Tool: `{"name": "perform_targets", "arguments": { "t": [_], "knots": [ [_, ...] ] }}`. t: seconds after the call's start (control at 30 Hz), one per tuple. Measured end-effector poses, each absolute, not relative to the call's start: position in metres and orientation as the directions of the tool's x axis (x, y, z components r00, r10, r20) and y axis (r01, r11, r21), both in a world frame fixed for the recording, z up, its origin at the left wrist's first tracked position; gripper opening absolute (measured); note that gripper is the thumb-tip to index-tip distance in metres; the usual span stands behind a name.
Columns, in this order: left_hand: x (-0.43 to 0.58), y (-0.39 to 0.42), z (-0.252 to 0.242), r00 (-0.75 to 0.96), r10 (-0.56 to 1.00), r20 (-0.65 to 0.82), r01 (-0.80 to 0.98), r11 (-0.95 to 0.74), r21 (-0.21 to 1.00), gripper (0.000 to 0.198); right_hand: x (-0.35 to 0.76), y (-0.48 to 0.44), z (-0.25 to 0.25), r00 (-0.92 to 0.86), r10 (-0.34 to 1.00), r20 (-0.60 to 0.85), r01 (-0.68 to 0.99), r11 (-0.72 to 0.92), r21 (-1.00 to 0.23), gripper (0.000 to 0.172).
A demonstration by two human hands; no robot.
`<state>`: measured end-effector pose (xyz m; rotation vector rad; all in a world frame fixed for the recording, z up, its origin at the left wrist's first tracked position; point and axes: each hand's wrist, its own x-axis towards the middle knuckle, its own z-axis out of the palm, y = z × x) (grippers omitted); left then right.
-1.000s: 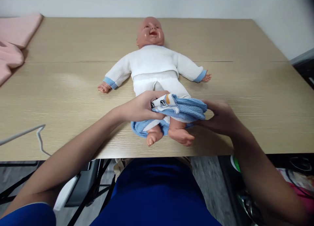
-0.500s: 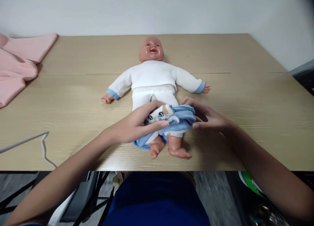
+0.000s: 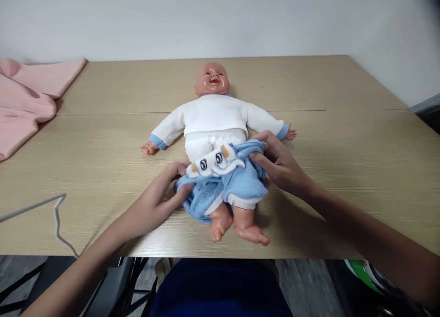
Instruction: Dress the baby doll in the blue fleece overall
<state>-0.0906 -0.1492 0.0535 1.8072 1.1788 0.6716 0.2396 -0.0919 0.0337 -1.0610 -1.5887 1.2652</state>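
A baby doll (image 3: 213, 110) in a white long-sleeved top and white leggings lies on its back in the middle of the wooden table (image 3: 343, 138), feet toward me. Light blue fleece shorts (image 3: 227, 186) with a white patch and cartoon eyes sit over its thighs and hips. My left hand (image 3: 161, 197) pinches the shorts' left waist edge. At the right waist edge, by the doll's hip, my right hand (image 3: 280, 165) grips the blue fabric. The doll's bare feet stick out below the shorts.
A pink cloth (image 3: 24, 101) lies bunched at the table's far left. A white wire clothes hanger (image 3: 51, 209) pokes in from the left near the front edge. The table's front edge runs just below the doll's feet. A wall stands behind.
Both hands have drawn the blue shorts up from the doll's knees to its hips. The left hand shifted from the top of the bunched fabric to the left side.
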Motion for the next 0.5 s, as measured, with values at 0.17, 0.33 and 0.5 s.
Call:
{"name": "perform_targets", "arguments": {
  "t": [0.17, 0.33, 0.5],
  "knots": [
    [-0.083, -0.122, 0.033, 0.325, 0.943, -0.07, 0.187, 0.008, 0.982, 0.029, 0.227, -0.075, 0.028, -0.283, 0.957, 0.065, 0.061, 0.086, -0.994, 0.04],
    [-0.083, -0.115, 0.026, 0.308, 0.951, -0.035, 0.11, 0.001, 0.994, 0.032, 0.232, -0.071, 0.028, -0.332, 0.938, 0.097, 0.134, 0.149, -0.98, 0.03],
    [-0.081, -0.117, 0.037, 0.327, 0.945, 0.018, 0.274, -0.113, 0.955, 0.028, 0.228, -0.073, 0.038, -0.322, 0.908, 0.269, 0.132, 0.324, -0.937, 0.017]
  ]
}}
